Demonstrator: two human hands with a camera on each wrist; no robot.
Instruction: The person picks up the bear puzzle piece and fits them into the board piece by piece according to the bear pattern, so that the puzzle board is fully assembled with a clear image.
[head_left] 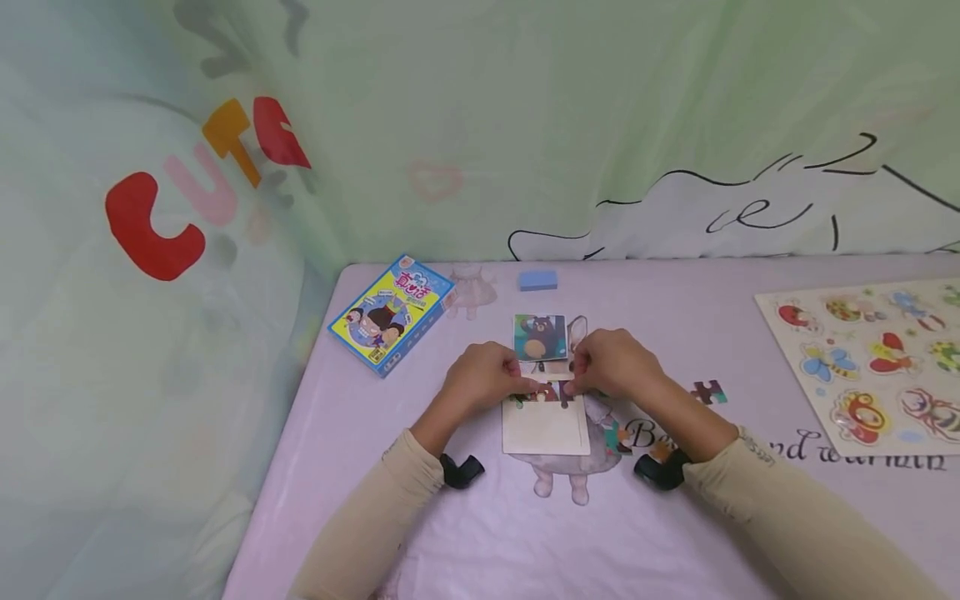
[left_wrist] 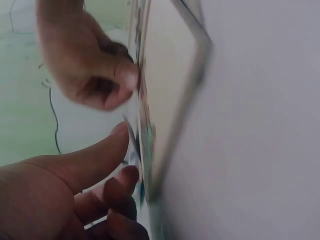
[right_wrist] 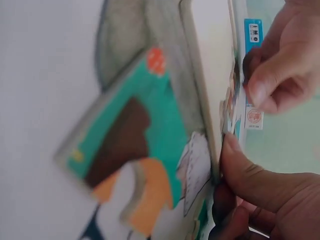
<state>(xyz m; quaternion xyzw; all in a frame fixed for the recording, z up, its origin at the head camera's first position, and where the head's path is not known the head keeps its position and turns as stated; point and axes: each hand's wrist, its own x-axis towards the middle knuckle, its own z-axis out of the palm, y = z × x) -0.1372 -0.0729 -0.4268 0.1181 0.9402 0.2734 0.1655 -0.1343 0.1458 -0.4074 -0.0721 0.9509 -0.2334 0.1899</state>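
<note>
A pale puzzle tray [head_left: 545, 429] lies on the cloth in the head view, with a row of bear-picture puzzle pieces [head_left: 546, 391] along its far side. At the row's left end my left hand [head_left: 483, 375] pinches a puzzle piece, thumb on the picture side. My right hand [head_left: 617, 362] pinches another puzzle piece at the right end, fingers curled beyond the tray's edge. In the left wrist view the left thumb [left_wrist: 117, 137] meets a thin edge. The right thumb [right_wrist: 232, 145] lies along the tray's edge in the right wrist view. A bear picture [head_left: 540, 337] sits just beyond both hands.
Loose puzzle pieces lie right of the tray, including a green one [head_left: 617, 437] and a dark one [head_left: 708, 392]. A blue-yellow box [head_left: 392, 315] sits at the back left, a blue block [head_left: 537, 281] at the back. An insect board [head_left: 870, 367] occupies the right side.
</note>
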